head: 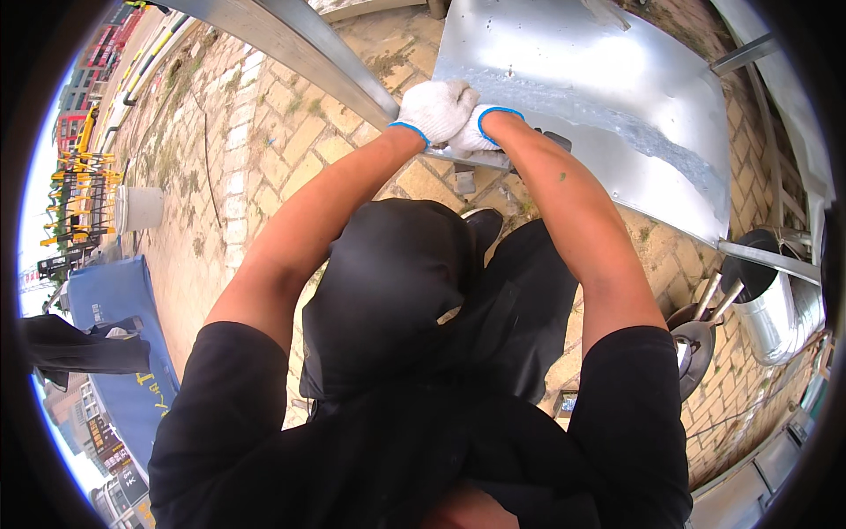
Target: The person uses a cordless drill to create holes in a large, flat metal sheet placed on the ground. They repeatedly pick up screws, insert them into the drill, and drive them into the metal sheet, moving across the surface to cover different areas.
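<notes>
My left hand [437, 106], in a white knit glove with a blue cuff, is curled at the near left corner of a shiny sheet-metal panel [562, 92]. Close against it is my right hand [477, 132], gloved the same way, at the panel's near edge. The fingers overlap, and what lies inside them is hidden. A metal post [324, 59] runs from this corner toward the upper left. Beside my right wrist a dark object [557, 140] shows partly behind the forearm; its kind is unclear. Below the hands, a small grey metal piece [464, 180] shows against the paving.
Brick paving [304, 142] surrounds my bent knees. At right are a silver duct pipe [770, 314], dark pans [697, 350] and a metal bar [770, 259]. A white bucket [140, 208], a blue covered box [125, 291] and yellow racks [82, 192] stand at left.
</notes>
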A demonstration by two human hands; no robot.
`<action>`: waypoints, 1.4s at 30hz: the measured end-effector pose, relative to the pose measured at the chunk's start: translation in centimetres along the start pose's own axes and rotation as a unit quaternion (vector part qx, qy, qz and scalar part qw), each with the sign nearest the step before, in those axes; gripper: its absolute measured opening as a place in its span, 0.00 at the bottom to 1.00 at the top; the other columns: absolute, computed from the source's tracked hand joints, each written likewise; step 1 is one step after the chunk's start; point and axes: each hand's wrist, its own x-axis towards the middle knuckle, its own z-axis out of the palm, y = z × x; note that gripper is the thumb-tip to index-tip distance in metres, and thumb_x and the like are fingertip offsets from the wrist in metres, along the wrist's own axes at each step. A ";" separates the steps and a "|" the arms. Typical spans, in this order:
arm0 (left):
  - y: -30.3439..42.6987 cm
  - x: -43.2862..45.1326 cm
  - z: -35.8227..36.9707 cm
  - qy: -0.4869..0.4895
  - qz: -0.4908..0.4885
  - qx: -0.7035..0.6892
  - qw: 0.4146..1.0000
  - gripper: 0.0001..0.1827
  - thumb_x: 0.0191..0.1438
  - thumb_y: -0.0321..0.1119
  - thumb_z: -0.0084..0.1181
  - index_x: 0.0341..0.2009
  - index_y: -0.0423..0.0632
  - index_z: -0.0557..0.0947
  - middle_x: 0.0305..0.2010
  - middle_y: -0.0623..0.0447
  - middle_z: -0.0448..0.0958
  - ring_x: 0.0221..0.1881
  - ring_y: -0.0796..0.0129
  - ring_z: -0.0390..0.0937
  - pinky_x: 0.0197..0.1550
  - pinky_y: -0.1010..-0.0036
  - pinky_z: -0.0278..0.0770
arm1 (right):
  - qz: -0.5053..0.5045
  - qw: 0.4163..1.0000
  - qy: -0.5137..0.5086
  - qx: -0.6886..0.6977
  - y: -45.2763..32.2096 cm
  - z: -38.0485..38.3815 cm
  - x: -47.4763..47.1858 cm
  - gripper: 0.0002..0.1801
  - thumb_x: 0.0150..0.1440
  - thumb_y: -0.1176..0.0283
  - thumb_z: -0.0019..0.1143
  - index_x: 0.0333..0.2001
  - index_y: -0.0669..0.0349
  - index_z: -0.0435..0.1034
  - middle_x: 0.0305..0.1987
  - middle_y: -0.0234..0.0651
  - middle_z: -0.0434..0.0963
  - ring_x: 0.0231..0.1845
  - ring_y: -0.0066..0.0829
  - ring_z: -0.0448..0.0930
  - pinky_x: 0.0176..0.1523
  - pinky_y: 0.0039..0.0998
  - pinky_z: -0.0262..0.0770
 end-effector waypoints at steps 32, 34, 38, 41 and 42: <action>0.6 1.6 -0.1 -0.028 -0.084 0.045 0.995 0.22 0.58 0.48 0.42 0.32 0.47 0.86 0.33 0.38 0.82 0.39 0.42 0.80 0.46 0.53 0.76 | 0.050 0.995 0.054 0.065 0.4 1.3 1.9 0.27 0.41 0.53 0.69 0.45 0.52 0.80 0.47 0.39 0.83 0.46 0.35 0.83 0.46 0.37 0.80; 0.3 1.6 -0.2 -0.024 -0.085 0.052 0.995 0.23 0.58 0.48 0.42 0.32 0.47 0.86 0.33 0.38 0.82 0.39 0.42 0.80 0.47 0.53 0.76 | 0.043 0.995 0.059 0.065 0.5 1.5 2.6 0.27 0.40 0.53 0.69 0.45 0.52 0.80 0.48 0.39 0.83 0.47 0.36 0.83 0.47 0.36 0.79; 0.6 1.7 -0.3 -0.039 -0.092 0.054 0.994 0.23 0.59 0.49 0.42 0.34 0.48 0.87 0.36 0.39 0.82 0.40 0.44 0.81 0.48 0.53 0.77 | 0.044 0.994 0.099 0.028 1.0 1.6 2.9 0.28 0.40 0.54 0.69 0.47 0.52 0.79 0.51 0.40 0.82 0.48 0.39 0.82 0.49 0.35 0.79; 0.9 1.4 -0.5 -0.039 -0.104 0.051 0.992 0.23 0.59 0.48 0.42 0.34 0.48 0.86 0.36 0.39 0.82 0.40 0.44 0.81 0.48 0.53 0.77 | 0.061 0.996 0.066 0.026 0.5 1.4 2.4 0.28 0.41 0.53 0.69 0.47 0.51 0.79 0.51 0.39 0.82 0.49 0.39 0.82 0.50 0.36 0.78; 0.9 1.3 -0.9 -0.039 -0.104 0.056 0.992 0.23 0.59 0.48 0.42 0.34 0.48 0.86 0.35 0.39 0.82 0.40 0.44 0.81 0.47 0.53 0.77 | 0.046 0.996 0.069 0.021 0.4 1.6 2.7 0.28 0.41 0.52 0.69 0.47 0.51 0.80 0.50 0.39 0.82 0.49 0.39 0.82 0.50 0.37 0.78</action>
